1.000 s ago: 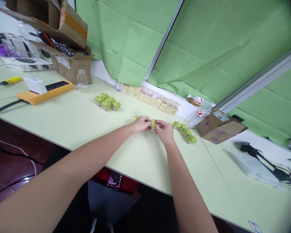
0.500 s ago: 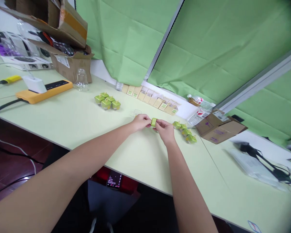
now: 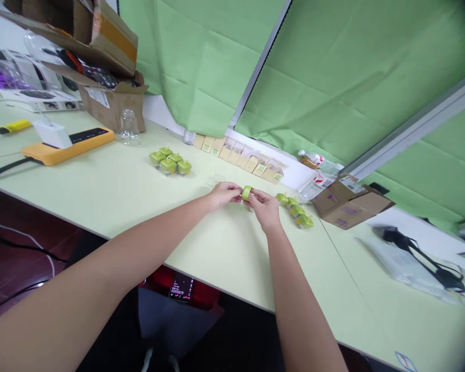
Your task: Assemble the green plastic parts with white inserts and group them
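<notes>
Left grip [image 3: 225, 195] and right grip [image 3: 266, 207] hold a green piece [image 3: 246, 192].

Both hands, the left [image 3: 223, 195] and the right [image 3: 265, 206], are bare, and so are the wrists. The left forearm [image 3: 158, 227] is smooth and slender at the wrist, broadening evenly past the elbow until the picture's edge cuts it off. The right forearm [image 3: 294, 279] has the same plain, tapering outline and runs out at the bottom edge. Below, black clothing [image 3: 240, 341] covers the lap and legs, matte and plain, its seams lost in shadow. Two short pale cords [image 3: 148, 360] show at the lower edge; whether they are drawstrings is unclear. Fingernails are too small to make out.
</notes>
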### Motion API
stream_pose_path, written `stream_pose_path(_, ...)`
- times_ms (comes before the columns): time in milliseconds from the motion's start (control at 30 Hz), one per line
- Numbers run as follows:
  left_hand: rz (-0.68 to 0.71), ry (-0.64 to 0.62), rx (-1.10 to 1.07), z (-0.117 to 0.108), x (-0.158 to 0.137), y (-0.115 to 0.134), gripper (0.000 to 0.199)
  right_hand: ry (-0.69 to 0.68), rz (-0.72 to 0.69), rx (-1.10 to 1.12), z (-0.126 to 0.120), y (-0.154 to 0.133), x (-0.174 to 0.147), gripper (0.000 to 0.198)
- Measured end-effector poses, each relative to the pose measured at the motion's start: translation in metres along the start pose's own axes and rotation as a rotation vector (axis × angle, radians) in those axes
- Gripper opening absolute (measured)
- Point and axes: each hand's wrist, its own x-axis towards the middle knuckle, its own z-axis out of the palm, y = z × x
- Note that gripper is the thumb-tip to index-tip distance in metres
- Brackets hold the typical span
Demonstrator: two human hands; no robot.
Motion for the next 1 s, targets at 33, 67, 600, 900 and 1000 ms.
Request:
stream_pose_path(33,0.007,0.01,0.007,0.0,0.0,0.0,0.006,0.003,0.0,-0.009,0.0,0.0,0.0,0.044)
stream_pose_path(67,0.014,0.026,0.016,0.0,0.0,0.0,0.006,0.004,-0.003,-0.022,0.0,0.0,0.0,0.045)
stream_pose_path(600,-0.03,-0.072,-0.154,0.002,-0.002,-0.002,0.003,0.038,-0.026,0.032,0.003,-0.007,-0.003,0.035)
stream_pose_path(900,-0.006,0.087,-0.09,0.003,0.005,-0.002,0.01,0.281,-0.197,-0.362,-0.009,0.004,0.005,0.035)
stream_pose_path(1000,0.001,0.127,-0.061,0.001,0.007,-0.001,0.015,0.256,-0.155,-0.715,-0.019,0.014,0.007,0.039)
